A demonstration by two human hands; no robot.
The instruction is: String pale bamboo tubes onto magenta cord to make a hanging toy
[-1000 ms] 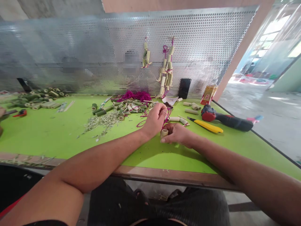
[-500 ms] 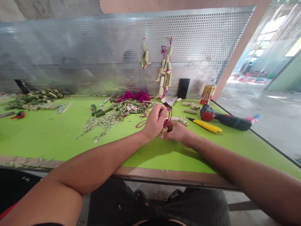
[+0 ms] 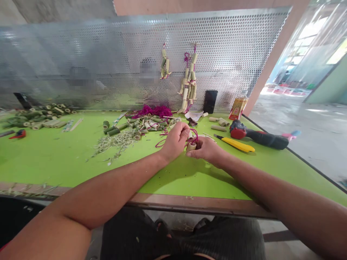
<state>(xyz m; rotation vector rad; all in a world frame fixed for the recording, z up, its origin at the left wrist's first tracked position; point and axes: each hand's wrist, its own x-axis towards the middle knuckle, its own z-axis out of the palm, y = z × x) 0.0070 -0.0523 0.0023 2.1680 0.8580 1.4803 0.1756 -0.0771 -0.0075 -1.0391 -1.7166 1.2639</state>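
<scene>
Between thumb and fingers, my right hand grips a short hollow bamboo piece, its open end facing up. A purple cord loops above that piece and runs across to my left hand. The left fingers are pinched on the cord, just left of the bamboo; the exact fingertip contact is partly hidden. Another pale bamboo piece shows behind the loop, partly covered by the hands. More purple cord trails on the green table to the left of my left hand.
Right of my hands lie a yellow utility knife and a black-and-red power tool. Bamboo pieces, shavings and a purple cord heap lie left. Strung bamboo figures hang on the perforated panel; a phone leans there.
My hands have moved slightly apart. The bamboo piece in my right hand shows more fully, and the purple loop now bends over toward the right hand. The view has shifted a little.
</scene>
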